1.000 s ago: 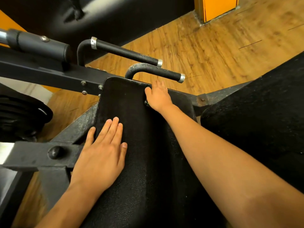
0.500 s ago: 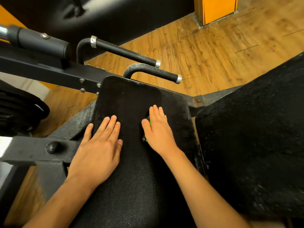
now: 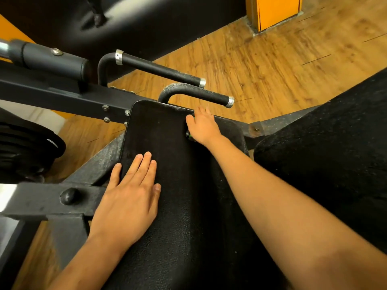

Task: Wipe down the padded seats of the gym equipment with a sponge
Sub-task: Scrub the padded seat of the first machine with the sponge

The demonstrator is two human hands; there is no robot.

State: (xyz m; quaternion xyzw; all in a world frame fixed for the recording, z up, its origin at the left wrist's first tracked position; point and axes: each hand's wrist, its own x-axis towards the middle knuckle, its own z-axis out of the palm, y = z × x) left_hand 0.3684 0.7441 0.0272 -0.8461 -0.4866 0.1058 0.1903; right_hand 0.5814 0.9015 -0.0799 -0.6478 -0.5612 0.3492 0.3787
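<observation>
Two hands lie on the padded seat (image 3: 167, 130): the left hand (image 3: 129, 197) flat, fingers straight and together, bracing; the right hand (image 3: 204, 128) spread flat over the sponge (image 3: 189, 135), a green sliver showing below its thumb. The pad ends at those fingertips, so an overlong stroke could push the sponge off and knock knuckles against the handle (image 3: 196, 94)

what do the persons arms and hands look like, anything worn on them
Both are bare. The left hand and right hand wear no gloves, and no ring shows on the fingers in view. The left forearm and right forearm carry no sleeve, watch or band as far as the frame reaches. The nails on the left hand look short and unpainted.
</observation>
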